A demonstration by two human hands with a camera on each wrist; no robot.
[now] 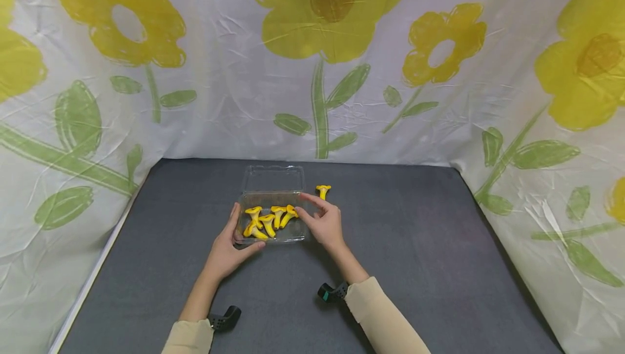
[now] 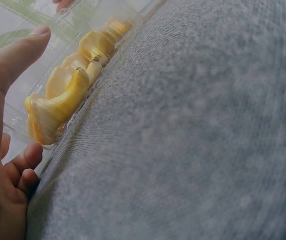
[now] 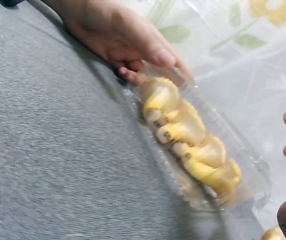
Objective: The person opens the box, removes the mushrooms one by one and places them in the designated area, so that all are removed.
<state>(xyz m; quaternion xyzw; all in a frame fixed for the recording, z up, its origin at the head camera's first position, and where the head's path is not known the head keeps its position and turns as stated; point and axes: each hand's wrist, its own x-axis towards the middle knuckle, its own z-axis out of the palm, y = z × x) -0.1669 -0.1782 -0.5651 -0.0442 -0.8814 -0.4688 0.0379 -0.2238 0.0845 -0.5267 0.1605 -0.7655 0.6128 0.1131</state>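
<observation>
A clear plastic clamshell container (image 1: 288, 237) lies on the table with its lid (image 1: 273, 179) folded back. Inside are several yellow chanterelle-like mushrooms (image 1: 267, 223), also visible through the wall in both wrist views. My left hand (image 1: 228, 251) grips the container's left end, thumb along the near side. In the right wrist view, that left hand (image 3: 128, 40) has its thumb over the near wall. At the container's right edge is my right hand (image 1: 324, 226), thumb and forefinger apart, nothing visible between them. Just beyond it lies one loose yellow mushroom (image 1: 323, 190).
A dark grey cloth (image 1: 415, 267) covers the table. White curtains with printed yellow flowers (image 1: 332, 1) hang behind and along both sides. Each wrist wears a black camera mount, one on the left (image 1: 225, 318) and one on the right (image 1: 333, 292).
</observation>
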